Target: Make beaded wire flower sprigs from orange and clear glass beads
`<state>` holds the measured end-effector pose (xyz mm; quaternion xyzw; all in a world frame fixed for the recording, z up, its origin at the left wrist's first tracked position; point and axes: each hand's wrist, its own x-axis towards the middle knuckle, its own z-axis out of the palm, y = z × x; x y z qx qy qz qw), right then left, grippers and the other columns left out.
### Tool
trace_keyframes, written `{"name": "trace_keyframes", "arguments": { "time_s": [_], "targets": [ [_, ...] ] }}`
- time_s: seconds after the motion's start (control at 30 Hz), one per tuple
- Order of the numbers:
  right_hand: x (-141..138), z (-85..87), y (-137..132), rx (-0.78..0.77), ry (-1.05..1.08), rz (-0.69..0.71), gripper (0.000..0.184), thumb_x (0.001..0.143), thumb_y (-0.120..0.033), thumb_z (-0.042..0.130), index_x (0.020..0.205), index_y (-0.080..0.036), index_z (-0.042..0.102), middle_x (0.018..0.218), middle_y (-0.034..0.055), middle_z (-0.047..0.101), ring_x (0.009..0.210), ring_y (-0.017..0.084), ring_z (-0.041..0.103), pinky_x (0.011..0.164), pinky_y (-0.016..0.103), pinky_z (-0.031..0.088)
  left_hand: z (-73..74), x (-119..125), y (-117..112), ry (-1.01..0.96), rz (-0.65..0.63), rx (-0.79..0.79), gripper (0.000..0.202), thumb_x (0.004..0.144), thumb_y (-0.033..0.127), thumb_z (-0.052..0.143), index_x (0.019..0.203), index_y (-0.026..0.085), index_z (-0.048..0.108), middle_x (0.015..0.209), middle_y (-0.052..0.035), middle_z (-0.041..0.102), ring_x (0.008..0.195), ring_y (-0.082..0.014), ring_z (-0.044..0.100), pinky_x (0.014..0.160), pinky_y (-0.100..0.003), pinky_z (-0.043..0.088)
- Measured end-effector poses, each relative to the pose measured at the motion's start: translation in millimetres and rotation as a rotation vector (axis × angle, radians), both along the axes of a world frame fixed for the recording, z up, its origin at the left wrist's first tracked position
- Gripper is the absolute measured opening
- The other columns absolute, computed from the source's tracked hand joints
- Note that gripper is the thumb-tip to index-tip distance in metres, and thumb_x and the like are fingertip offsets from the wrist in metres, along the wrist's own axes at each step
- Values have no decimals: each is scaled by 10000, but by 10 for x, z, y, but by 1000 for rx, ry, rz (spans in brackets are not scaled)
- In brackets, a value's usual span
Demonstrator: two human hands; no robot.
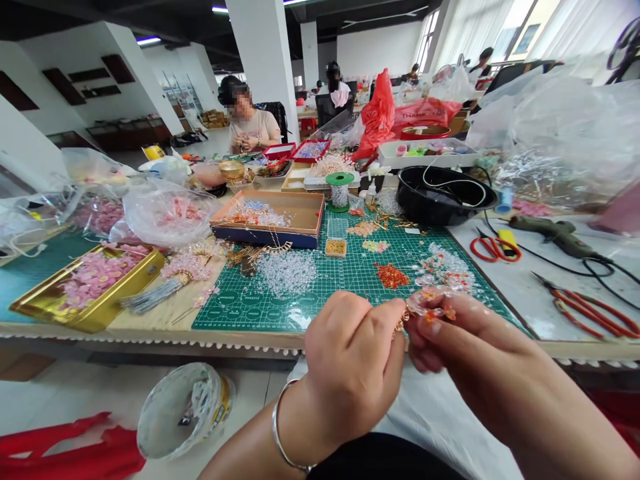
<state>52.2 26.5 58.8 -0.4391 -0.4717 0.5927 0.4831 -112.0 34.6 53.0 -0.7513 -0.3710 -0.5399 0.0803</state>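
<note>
My left hand, with a silver bangle on its wrist, is curled into a pinch at the near table edge. My right hand meets it fingertip to fingertip. Between them I hold a small beaded flower piece of clear pink petals and orange beads on gold wire. Both hands hover over the front edge of the green cutting mat. On the mat lie a heap of clear beads, a small pile of red beads and scattered pale beads.
A flat cardboard box of beads and a green wire spool stand behind the mat. A gold tray of pink flowers sits left. A black bowl, red scissors, a glue gun and red pliers lie right. Other people work at tables behind.
</note>
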Motion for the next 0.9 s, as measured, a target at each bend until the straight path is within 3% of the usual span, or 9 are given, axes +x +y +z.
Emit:
{"name": "trace_keyframes", "arguments": {
  "time_s": [0.07,0.13,0.27,0.37,0.47,0.57,0.7,0.8,0.9],
  "targets": [
    [-102,49,25,-117,195,7,308,773,-424,817,672,-211,617,601,-50,454,494,83,327,407,184,344,-11,11,2,6,18,8,219,835,9,611,1019,112,673,731,-41,624,679,-158,581,605,-291,501],
    [-208,97,49,-169,300,-39,383,716,-404,856,622,-203,544,550,-86,352,472,65,190,358,171,222,-28,28,17,2,49,3,206,845,23,614,1016,118,676,725,-37,622,673,-158,574,600,-292,490],
    [-352,109,117,-121,302,-145,469,687,-376,853,587,-230,419,512,-119,246,450,58,127,354,188,167,-75,76,91,-79,72,-61,157,861,43,622,973,144,665,750,-35,631,691,-156,565,612,-288,475],
    [-396,47,196,-68,251,-207,437,664,-379,839,612,-238,429,514,-117,282,439,60,168,364,198,177,-118,108,154,-104,91,-89,137,870,42,606,941,154,642,768,-35,630,712,-161,563,621,-291,478],
    [-405,-55,301,-1,152,-274,385,684,-415,799,644,-243,457,516,-106,337,429,70,225,378,215,199,-189,143,180,-9,176,-89,130,906,74,571,985,149,643,778,-45,616,717,-178,577,617,-305,497],
    [-369,-186,426,69,-2,-354,301,755,-421,734,684,-242,503,522,-86,398,441,94,308,411,235,255,-289,194,161,133,223,-110,297,921,69,543,1211,111,590,848,-67,639,755,-202,616,615,-318,529],
    [-247,-326,574,174,-262,-417,149,776,-348,709,746,-234,618,603,-24,559,547,154,463,508,275,369,-338,209,95,253,169,-141,537,886,17,521,1409,120,461,1044,-125,679,852,-224,668,662,-339,584],
    [-114,-362,625,255,-430,-378,130,754,-331,708,683,-242,647,608,-3,621,562,182,511,537,297,389,-279,133,51,350,111,-183,519,834,33,525,1340,147,549,1023,-140,700,777,-236,694,600,-341,595],
    [-15,-402,570,326,-543,-303,170,736,-317,698,595,-244,638,520,-18,598,487,167,476,500,285,342,-222,23,61,445,31,-74,337,817,141,606,1149,173,650,909,-108,722,635,-214,681,443,-301,517]
  ]
}}
